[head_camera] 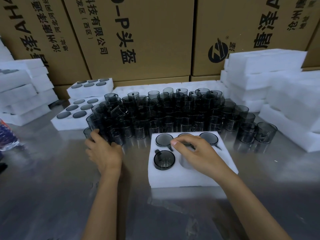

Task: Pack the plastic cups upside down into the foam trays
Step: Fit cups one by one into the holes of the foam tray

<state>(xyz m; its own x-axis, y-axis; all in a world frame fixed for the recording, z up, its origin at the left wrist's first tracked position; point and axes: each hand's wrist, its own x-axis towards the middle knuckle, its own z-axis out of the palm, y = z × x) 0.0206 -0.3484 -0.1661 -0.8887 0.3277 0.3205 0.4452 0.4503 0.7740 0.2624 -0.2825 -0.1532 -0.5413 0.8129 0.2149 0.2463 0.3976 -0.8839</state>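
A white foam tray (181, 179) lies on the steel table in front of me. Upside-down smoky cups fill its back row; one (164, 139) sits at the left, one (209, 138) at the right, the middle one under my fingers. Another cup (164, 159) sits in the front left pocket, and the pocket (186, 162) beside it is empty. My right hand (195, 151) hovers over the tray with fingers curled above the middle back cup. My left hand (102, 149) grips a cup (97, 129) at the near left edge of the large pile of cups (173, 113).
Filled foam trays (72, 123) lie at the back left. Stacks of foam trays (259, 75) rise on the right and more (22, 94) on the left. Cardboard boxes (138, 40) wall off the back. Bare steel table (52, 187) stretches near me.
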